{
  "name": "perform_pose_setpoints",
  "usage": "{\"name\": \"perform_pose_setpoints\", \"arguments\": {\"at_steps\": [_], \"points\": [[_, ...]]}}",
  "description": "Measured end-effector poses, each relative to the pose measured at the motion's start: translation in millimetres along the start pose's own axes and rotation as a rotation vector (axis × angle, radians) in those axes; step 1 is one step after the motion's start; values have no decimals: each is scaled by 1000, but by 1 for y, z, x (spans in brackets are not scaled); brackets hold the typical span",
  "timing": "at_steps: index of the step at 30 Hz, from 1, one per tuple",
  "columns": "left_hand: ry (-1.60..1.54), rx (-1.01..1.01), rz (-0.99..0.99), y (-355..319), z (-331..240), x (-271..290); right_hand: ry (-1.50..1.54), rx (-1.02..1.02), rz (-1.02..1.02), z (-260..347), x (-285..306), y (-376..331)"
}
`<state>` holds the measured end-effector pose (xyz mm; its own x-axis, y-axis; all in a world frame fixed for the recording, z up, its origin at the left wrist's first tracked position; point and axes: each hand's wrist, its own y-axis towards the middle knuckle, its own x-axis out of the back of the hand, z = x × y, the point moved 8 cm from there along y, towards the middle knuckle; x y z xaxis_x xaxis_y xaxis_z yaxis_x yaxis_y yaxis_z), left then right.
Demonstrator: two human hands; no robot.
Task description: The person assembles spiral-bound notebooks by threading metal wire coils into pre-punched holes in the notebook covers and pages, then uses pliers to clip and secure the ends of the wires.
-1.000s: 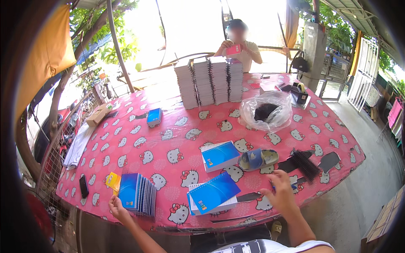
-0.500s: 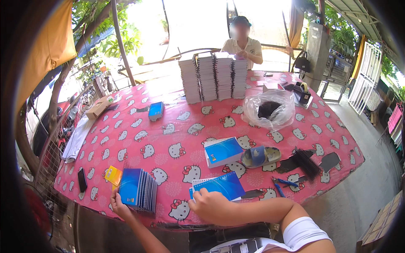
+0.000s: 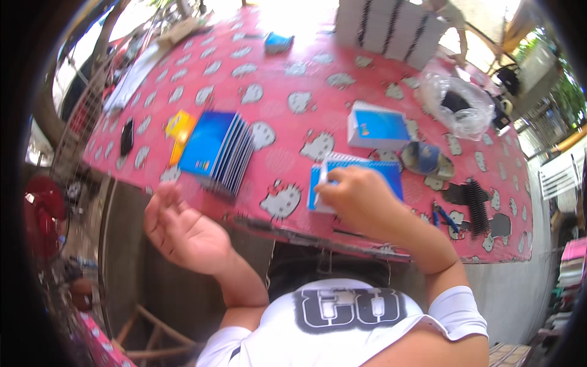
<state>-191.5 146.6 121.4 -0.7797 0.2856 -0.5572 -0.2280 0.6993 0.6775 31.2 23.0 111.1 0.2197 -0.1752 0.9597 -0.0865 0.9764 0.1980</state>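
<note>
The blue notebook (image 3: 394,176) lies on the table (image 3: 275,166), under the right hand (image 3: 358,194); through the blur, I cannot tell if its grip is closed. Left of the notebook, the left hand (image 3: 188,233) has loosely parted fingers, near a notebook row (image 3: 208,147). Right of the notebook are a sandal (image 3: 428,160) and blue-handled pliers (image 3: 444,214).

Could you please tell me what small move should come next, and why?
Perhaps bring the left hand to steady the blue notebook under the right hand: the left looks open and empty, the right is at the notebook's left end.
</note>
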Motion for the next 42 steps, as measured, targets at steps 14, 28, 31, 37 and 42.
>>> {"name": "perform_pose_setpoints", "arguments": {"at_steps": [14, 28, 31, 37, 42], "points": [[-70, 650, 348, -57, 43, -66, -134, -37, -51, 9, 4, 2], [-310, 1422, 503, -101, 92, -118, 572, -514, -695, -50, 75, -32], [-205, 1397, 607, -112, 115, -137, 283, -213, -539, -12, 54, -30], [-65, 829, 787, -90, 92, -162, 498, -308, -873, -61, 90, -98], [283, 247, 960, -87, 71, -169, 1120, -471, -656, -92, 16, -91]]}}
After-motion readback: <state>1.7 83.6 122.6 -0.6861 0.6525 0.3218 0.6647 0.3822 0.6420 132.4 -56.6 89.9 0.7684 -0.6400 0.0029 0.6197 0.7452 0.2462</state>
